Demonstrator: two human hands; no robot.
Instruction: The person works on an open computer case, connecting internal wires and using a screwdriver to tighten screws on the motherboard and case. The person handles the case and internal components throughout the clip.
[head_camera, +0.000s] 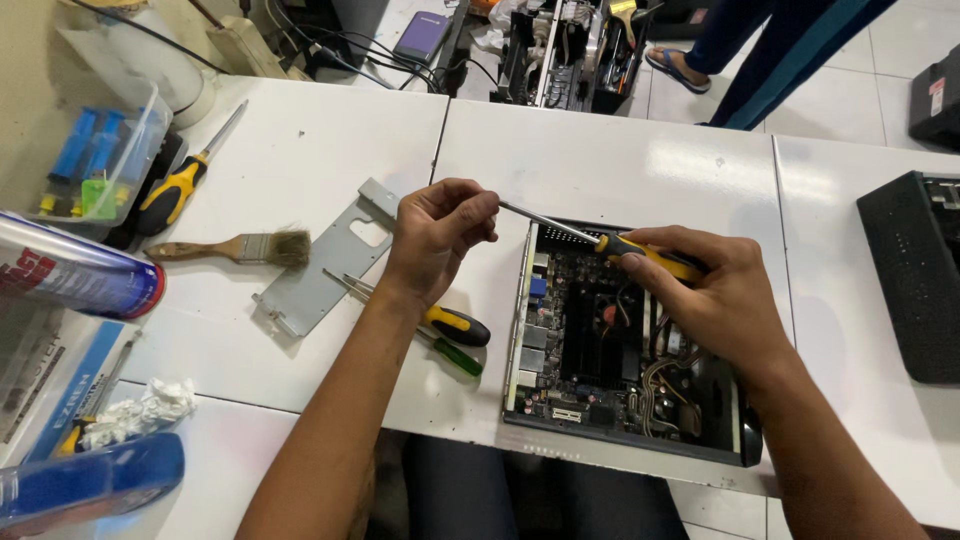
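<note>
Yellow-handled screwdriver spans both grips: right hand clamps its handle, left hand pinches its tip.

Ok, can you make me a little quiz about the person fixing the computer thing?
1. True or false: the right hand holds a yellow-handled screwdriver.
2. What lies left of the grey metal plate: A a paintbrush, B a spoon, C a hammer?
3. What do the left hand fingers pinch?

Key: 1 true. 2 A. 3 the tip end of the screwdriver shaft, over the open computer case.
</note>
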